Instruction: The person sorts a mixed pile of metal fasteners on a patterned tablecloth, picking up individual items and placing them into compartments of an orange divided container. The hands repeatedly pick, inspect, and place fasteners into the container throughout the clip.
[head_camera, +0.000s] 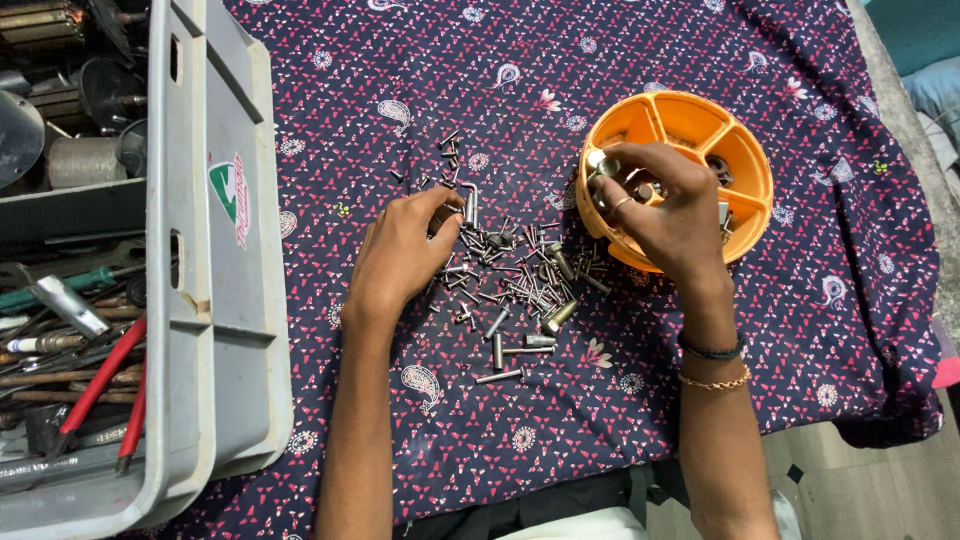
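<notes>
The left hand (405, 250), at the centre of the frame, pinched a small metal bolt (469, 205) between thumb and fingertips at the upper edge of a pile of screws and bolts (515, 285). The right hand (665, 205), right of centre, curled its fingers over the near compartments of a round orange organiser tray (745, 165); it seemed to pinch a small silvery piece at its fingertips, though that was not clear. The pile lay loose on a dark patterned cloth (560, 60) between the two hands, touching the tray's lower left rim.

The fasteners looked stiff, hard and light singly, smooth enough to slip and roll; each would best be taken across the shank or by the head with two fingertips. They were too many and too tangled to count, several dozen at a guess. There was one tray, with about five wedge compartments showing. One grey plastic crate (215, 300) stood at the left edge, and beyond it lay tools with two red handles (100, 385).
</notes>
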